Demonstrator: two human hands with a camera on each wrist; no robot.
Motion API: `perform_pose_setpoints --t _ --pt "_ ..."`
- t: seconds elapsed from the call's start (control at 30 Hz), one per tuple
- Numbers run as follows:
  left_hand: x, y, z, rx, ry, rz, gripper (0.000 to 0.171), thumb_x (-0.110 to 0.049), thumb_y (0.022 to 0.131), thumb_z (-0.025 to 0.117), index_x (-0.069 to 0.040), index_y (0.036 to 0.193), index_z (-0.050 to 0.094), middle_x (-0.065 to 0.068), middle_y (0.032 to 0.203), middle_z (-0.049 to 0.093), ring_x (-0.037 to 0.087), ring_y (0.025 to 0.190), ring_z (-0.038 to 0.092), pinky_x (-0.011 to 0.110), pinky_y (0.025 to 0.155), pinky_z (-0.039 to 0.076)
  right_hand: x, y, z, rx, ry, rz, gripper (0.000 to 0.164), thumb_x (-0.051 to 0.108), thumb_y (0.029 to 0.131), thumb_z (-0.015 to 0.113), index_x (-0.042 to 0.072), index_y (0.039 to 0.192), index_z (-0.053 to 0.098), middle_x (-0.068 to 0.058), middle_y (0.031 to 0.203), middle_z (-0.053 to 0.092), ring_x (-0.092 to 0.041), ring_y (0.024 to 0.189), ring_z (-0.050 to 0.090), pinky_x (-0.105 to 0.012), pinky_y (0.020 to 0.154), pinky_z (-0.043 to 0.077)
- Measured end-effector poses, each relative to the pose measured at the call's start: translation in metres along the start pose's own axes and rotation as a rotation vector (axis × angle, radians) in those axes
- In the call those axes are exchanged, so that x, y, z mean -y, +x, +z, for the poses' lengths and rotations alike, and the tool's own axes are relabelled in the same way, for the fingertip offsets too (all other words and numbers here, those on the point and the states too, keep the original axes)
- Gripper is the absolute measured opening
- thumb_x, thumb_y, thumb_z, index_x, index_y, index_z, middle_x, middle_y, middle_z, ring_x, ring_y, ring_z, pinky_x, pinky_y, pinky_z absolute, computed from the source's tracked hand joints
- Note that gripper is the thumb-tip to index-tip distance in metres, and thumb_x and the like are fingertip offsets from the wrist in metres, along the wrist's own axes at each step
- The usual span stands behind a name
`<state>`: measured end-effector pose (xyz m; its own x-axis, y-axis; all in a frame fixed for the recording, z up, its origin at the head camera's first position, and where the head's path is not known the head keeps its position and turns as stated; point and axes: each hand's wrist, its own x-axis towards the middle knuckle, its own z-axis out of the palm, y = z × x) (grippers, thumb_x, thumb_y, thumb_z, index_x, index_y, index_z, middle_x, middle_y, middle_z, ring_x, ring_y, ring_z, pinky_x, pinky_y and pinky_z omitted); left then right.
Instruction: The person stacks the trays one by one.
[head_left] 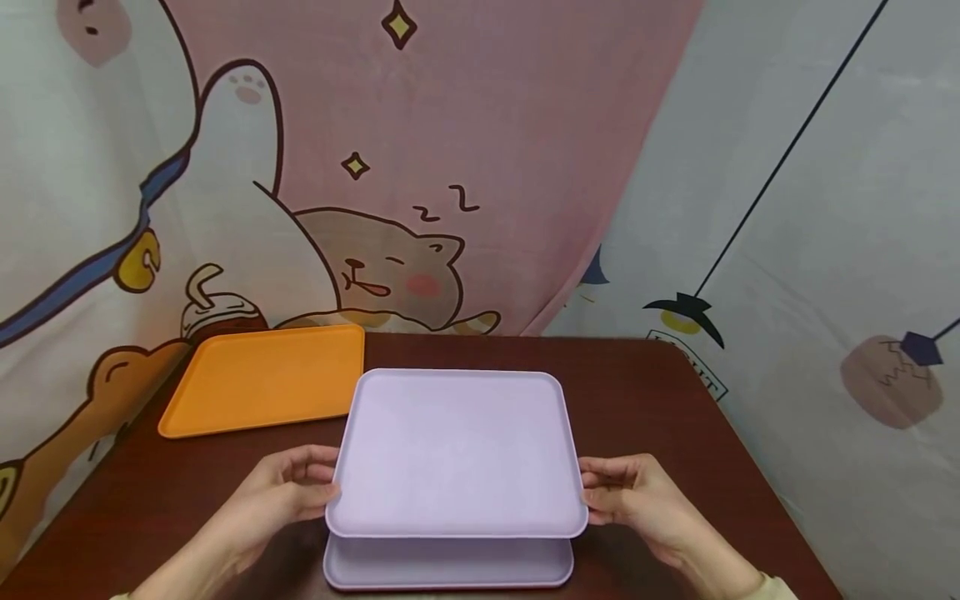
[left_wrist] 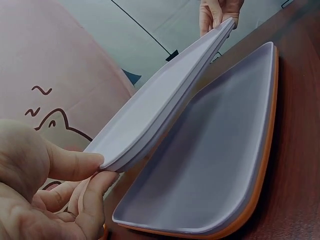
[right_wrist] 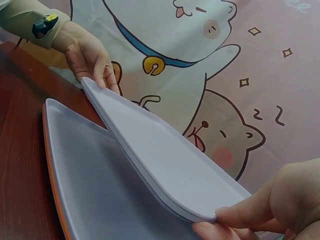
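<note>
Both hands hold up a pale lavender tray (head_left: pixel 456 454) by its two short sides, above the table. Two stacked rims show along its edge in the wrist views, so it looks like more than one tray. My left hand (head_left: pixel 288 492) pinches the left edge between thumb and fingers. On the opposite edge, my right hand (head_left: pixel 637 500) pinches in the same way. Beneath lies another lavender tray (left_wrist: pixel 200 145), apart from the raised ones at its near side. An orange rim (left_wrist: pixel 265 185) shows directly under that lower tray.
A separate orange tray (head_left: pixel 273 379) lies at the back left of the dark wooden table (head_left: pixel 630 400). Behind the table hangs a cloth (head_left: pixel 525 125) printed with cartoon animals, which also runs along the sides.
</note>
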<state>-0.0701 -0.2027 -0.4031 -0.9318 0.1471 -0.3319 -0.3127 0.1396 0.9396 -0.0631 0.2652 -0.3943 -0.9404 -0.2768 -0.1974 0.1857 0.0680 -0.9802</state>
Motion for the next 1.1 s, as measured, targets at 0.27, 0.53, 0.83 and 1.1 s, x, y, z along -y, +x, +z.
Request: perform_pose_setpoints --t 0.27,0.53,0.83,1.1 --pt "0.009 -0.005 -0.001 0.027 -0.011 0.017 0.059 -0.001 0.093 0.076 0.013 0.145 0.050 0.018 0.113 0.063 0.027 0.098 0.067 0.041 0.085 0.062 -0.007 -0.004 0.002 0.007 0.012 0.009 0.059 -0.006 0.092 0.072 -0.026 0.142 0.046 -0.011 0.103 0.072 -0.017 0.087 0.072 -0.035 0.073 0.064" --pt "0.019 -0.009 -0.001 0.054 -0.021 0.027 0.058 -0.003 0.094 0.075 0.013 0.144 0.050 0.017 0.112 0.065 0.027 0.098 0.067 0.040 0.085 0.062 -0.016 -0.008 0.004 0.025 0.028 0.015 0.059 -0.006 0.092 0.071 -0.026 0.141 0.045 -0.011 0.103 0.072 -0.016 0.087 0.072 -0.034 0.074 0.064" --pt "0.026 -0.008 0.000 0.050 -0.023 -0.008 0.060 -0.002 0.094 0.076 0.014 0.145 0.049 0.017 0.112 0.062 0.026 0.096 0.067 0.041 0.084 0.063 -0.022 -0.011 0.006 0.014 0.028 0.030 0.059 -0.005 0.092 0.072 -0.024 0.141 0.048 -0.010 0.103 0.072 -0.016 0.084 0.072 -0.033 0.072 0.064" --pt "0.033 -0.008 -0.001 0.073 -0.040 -0.007 0.059 -0.002 0.094 0.076 0.014 0.145 0.049 0.016 0.110 0.064 0.026 0.095 0.067 0.041 0.082 0.063 -0.028 -0.014 0.006 0.015 0.050 0.044 0.057 -0.006 0.092 0.073 -0.025 0.140 0.048 -0.010 0.102 0.071 -0.015 0.084 0.072 -0.033 0.073 0.064"
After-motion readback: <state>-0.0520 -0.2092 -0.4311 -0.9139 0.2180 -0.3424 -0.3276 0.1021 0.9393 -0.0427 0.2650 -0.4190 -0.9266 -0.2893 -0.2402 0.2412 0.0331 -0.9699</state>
